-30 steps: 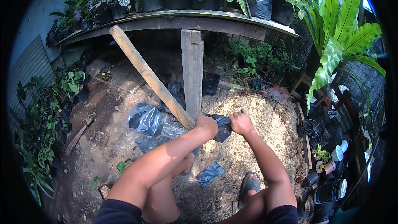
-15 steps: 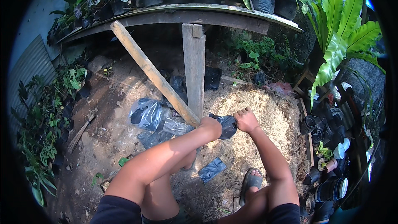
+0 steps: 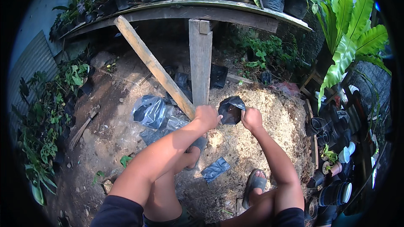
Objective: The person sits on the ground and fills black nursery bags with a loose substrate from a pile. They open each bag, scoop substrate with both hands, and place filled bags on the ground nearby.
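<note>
A black plastic plant bag point(image 3: 231, 110) is held above the ground in front of me, its mouth spread and its dark inside showing. My right hand point(image 3: 251, 119) is closed on the bag's right edge. My left hand point(image 3: 207, 117) is at the left side of the bag, fingers curled and thumb tip beside the rim; whether it grips the plastic is hidden. A flat black plastic bag point(image 3: 215, 169) lies on the ground between my feet. Clear plastic packs of black bags point(image 3: 150, 111) lie left of my left hand.
A wooden post point(image 3: 200, 65) and a slanted timber point(image 3: 153, 67) stand beyond my hands, under a plank shelf point(image 3: 176, 3) of potted plants. Pale, chip-like loose material point(image 3: 277, 130) covers the ground at right. Stacked pots point(image 3: 334, 193) line the right edge; a large fern point(image 3: 347, 42) overhangs.
The bag was bunched between both hands; its mouth is now spread apart. My left hand has moved up and slightly left, and my right hand has barely moved.
</note>
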`<state>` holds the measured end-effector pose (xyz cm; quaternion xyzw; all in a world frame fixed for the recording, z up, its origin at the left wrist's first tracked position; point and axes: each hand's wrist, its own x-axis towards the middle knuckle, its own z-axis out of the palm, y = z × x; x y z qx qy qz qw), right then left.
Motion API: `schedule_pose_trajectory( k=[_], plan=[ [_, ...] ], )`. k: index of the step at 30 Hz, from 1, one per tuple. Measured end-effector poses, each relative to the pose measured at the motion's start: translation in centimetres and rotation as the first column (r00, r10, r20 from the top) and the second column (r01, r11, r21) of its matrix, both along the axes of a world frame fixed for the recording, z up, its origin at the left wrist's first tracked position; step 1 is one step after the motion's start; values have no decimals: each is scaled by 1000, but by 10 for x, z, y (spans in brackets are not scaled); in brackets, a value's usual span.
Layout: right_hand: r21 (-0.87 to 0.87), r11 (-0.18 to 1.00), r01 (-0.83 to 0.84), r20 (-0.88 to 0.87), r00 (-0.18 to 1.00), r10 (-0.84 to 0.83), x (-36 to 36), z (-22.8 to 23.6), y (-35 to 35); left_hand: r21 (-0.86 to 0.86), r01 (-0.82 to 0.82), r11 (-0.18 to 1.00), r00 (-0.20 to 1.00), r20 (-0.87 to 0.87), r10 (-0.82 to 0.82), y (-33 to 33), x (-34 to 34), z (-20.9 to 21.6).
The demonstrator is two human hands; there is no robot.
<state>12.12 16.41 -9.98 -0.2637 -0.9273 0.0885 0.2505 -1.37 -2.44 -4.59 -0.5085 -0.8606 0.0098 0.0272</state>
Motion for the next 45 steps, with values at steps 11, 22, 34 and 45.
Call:
schedule_pose_trajectory(
  k=[11, 22, 34, 45],
  plan=[
    [-692, 700, -177, -344, 933, -104, -24, -29, 15, 91, -190, 978, 935, 320, 152, -5, -15, 15],
    [-834, 488, -259, -330, 942, -64, -26, -30, 4, 395, -190, 899, 953, 295, 72, -5, -34, -3],
    [-446, 893, -68, -93, 995, 29, -18, -7, -23, 156, -107, 982, 934, 355, 45, -4, -42, -6],
    [-441, 893, -88, 12, 995, 104, -25, -15, -21, 31, 2, 1000, 930, 367, -13, 0, -37, -9]
  ],
)
